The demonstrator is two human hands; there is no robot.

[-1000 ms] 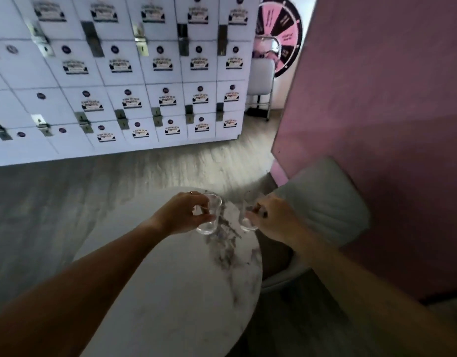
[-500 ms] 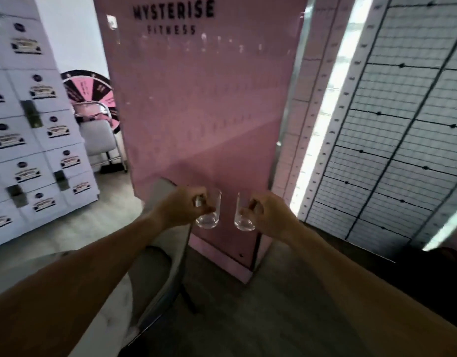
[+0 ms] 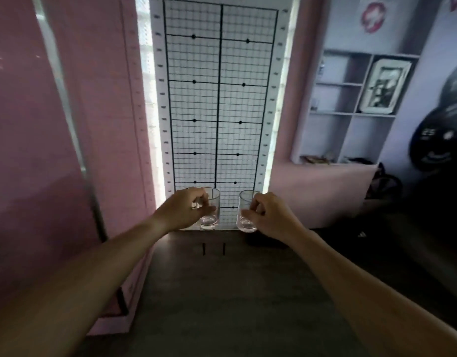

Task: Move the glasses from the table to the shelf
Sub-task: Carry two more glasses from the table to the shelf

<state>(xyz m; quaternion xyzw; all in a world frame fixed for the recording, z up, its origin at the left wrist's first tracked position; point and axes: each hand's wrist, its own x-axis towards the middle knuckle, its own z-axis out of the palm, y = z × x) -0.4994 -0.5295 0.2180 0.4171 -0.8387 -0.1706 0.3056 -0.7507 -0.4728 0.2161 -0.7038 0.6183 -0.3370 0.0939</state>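
Note:
I hold two clear drinking glasses in the air, both upright. My left hand (image 3: pixel 186 211) grips the left glass (image 3: pixel 210 215) by its side. My right hand (image 3: pixel 269 217) grips the right glass (image 3: pixel 245 217) the same way. The two glasses hang side by side, a small gap apart, in front of a lit white grid chart. A white open shelf unit (image 3: pixel 351 113) stands on the wall at the upper right, well beyond my hands. The table is out of view.
A pink partition wall (image 3: pixel 42 150) fills the left side. The lit grid chart (image 3: pixel 219 99) stands straight ahead. A framed picture (image 3: pixel 384 86) leans in the shelf. Dark bags (image 3: pixel 384 186) lie below the shelf at the right. Grey floor (image 3: pixel 222 292) lies underfoot.
My view has swung to the right, away from the table and lockers, past the pink wall to the grid chart and shelf. Both hands still carry the glasses, held out in front.

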